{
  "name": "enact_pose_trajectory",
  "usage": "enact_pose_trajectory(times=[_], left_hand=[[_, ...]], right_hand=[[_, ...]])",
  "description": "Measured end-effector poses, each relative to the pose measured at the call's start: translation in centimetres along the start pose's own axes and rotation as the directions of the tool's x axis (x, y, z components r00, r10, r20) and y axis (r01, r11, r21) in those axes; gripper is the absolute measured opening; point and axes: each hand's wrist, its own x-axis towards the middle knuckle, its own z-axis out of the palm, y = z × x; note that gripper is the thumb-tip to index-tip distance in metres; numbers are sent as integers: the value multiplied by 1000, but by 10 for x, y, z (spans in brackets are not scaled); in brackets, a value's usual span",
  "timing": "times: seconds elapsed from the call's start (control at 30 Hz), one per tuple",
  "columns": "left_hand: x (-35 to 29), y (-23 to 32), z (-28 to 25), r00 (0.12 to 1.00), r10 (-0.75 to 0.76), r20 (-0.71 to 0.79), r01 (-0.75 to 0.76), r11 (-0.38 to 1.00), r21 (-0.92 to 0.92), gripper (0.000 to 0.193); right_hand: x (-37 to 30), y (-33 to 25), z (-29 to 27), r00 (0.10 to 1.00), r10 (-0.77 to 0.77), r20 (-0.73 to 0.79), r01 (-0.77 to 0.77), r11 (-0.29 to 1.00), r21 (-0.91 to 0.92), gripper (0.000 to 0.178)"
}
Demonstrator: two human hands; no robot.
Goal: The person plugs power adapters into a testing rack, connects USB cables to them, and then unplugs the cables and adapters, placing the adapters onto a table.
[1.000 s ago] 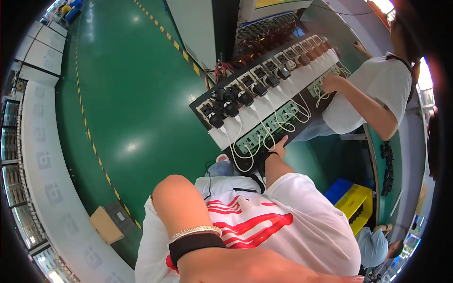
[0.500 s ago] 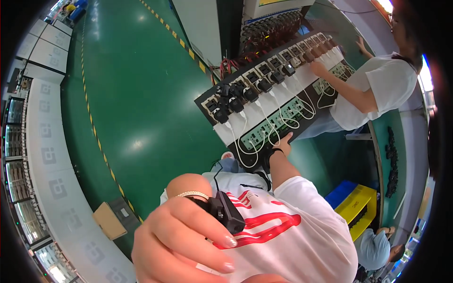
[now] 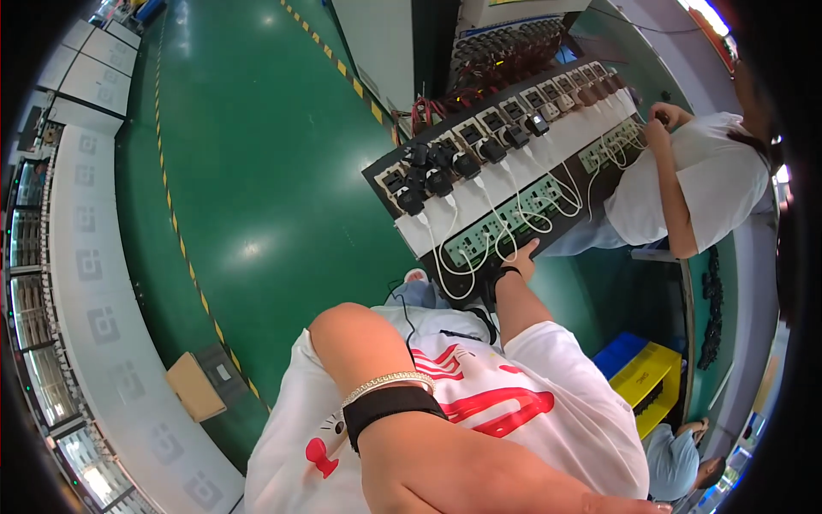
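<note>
The board [image 3: 372, 176] seems touched by the right hand [image 3: 522, 259]; beside this hand, white cords [image 3: 459, 297] are left loose, maybe for reach. Whether it or the left hand [image 3: 497, 467] grips can't be told.

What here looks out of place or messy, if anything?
Nothing looks clearly spilled or broken. The white cables look untidy, though: they droop in slack, uneven loops across the near green strip, near the right hand.
</note>
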Motion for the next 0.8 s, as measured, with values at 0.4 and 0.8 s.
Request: enact_pose_trajectory(times=[0.4, 0.8], left_hand=[[-27, -5, 26, 969, -131, -208, 160, 978, 132, 83], [-22, 3, 9, 933, 171, -317, 44, 820, 571, 50]], right_hand=[[18, 6, 8, 999, -8, -44, 8, 1000, 3, 90], [17, 8, 4, 999, 1, -46, -1, 1000, 1, 88]])
